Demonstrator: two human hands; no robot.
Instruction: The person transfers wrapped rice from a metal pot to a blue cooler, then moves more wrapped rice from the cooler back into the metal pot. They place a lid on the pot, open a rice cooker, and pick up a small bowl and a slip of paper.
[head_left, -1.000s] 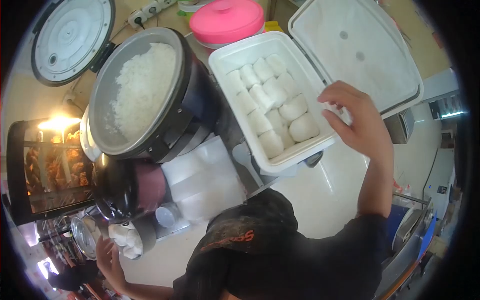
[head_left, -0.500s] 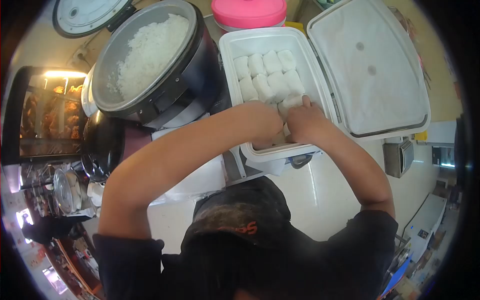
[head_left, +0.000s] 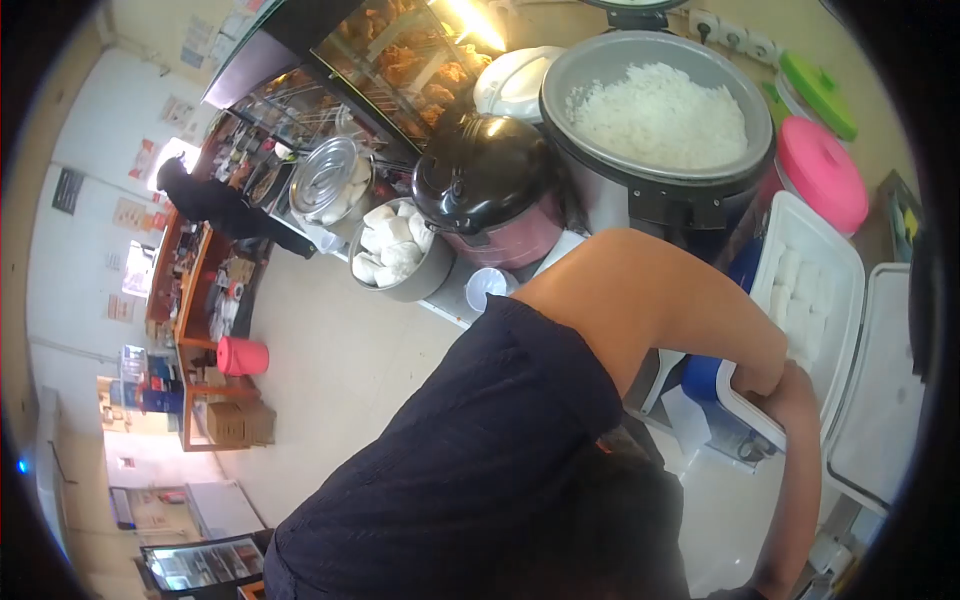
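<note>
Closely, left hand beside right hand.

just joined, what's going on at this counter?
A person leans over a white cooler box that holds wrapped white rice portions. The left hand and right hand meet at its near rim, and their grip is hidden. Beside it stand an open rice cooker full of cooked rice and a closed pink cooker.
</note>
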